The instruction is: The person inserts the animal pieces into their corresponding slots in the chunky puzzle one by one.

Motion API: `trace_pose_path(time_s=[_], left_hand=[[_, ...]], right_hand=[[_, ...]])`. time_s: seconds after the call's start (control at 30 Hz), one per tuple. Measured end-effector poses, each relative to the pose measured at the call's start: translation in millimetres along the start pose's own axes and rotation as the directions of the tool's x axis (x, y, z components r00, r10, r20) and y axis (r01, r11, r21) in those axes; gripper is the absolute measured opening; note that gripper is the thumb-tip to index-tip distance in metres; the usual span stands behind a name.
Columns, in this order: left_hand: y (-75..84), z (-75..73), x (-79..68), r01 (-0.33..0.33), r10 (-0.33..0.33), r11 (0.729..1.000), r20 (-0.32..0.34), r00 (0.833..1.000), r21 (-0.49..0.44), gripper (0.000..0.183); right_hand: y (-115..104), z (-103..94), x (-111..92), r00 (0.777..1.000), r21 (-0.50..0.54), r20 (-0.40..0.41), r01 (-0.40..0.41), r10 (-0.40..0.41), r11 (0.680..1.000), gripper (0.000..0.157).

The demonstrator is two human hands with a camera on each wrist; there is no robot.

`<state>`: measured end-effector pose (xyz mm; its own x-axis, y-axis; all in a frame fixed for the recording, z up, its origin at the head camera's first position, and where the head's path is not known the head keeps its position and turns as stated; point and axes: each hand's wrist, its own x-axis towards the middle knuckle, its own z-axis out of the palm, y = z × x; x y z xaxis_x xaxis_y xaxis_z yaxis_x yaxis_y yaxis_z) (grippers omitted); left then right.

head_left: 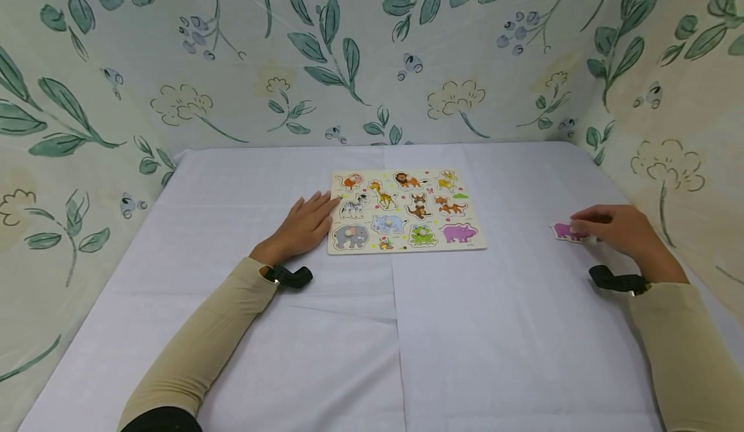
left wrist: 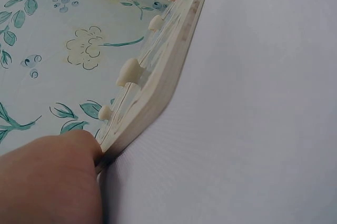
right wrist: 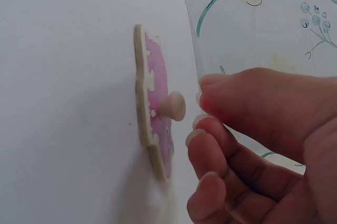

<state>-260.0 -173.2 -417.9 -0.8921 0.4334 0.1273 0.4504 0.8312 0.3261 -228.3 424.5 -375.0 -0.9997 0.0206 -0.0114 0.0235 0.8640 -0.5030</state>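
A wooden peg puzzle board [head_left: 405,249] with animal pictures lies on the white-covered table. My left hand [head_left: 302,225] rests at its left edge, fingers extended; in the left wrist view the hand [left wrist: 50,179] touches the board's side [left wrist: 152,95], where several wooden knobs stand up. To the right, a purple hippo puzzle piece [head_left: 564,231] with a pale knob [right wrist: 174,106] lies apart from the board. My right hand [head_left: 619,228] hovers beside it, thumb and fingers bent. In the right wrist view a small gap separates the fingertips [right wrist: 210,89] from the knob.
A white cloth [head_left: 279,367] with crease lines covers the table. Patterned fabric with leaves and flowers [head_left: 349,115] rises behind the table and along both sides. Dark bands [head_left: 290,277] sit on both wrists.
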Motion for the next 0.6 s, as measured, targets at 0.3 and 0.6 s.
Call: trace_pose_path(time_s=[0.3, 0.6], left_hand=[[2.0, -1.8, -1.0, 0.001, -0.001, 1.000, 0.004, 1.000, 0.002, 0.051], [0.6, -2.4, -0.2, -0.008, 0.007, 0.999, 0.011, 1.000, 0.033, 0.051]], right_hand=[[2.2, -1.2, 0.0, 0.999, -0.023, 0.039, 0.007, -0.006, 1.000, 0.063], [2.3, -0.6, -1.6, 0.998, -0.010, 0.062, 0.010, -0.010, 1.000, 0.062]])
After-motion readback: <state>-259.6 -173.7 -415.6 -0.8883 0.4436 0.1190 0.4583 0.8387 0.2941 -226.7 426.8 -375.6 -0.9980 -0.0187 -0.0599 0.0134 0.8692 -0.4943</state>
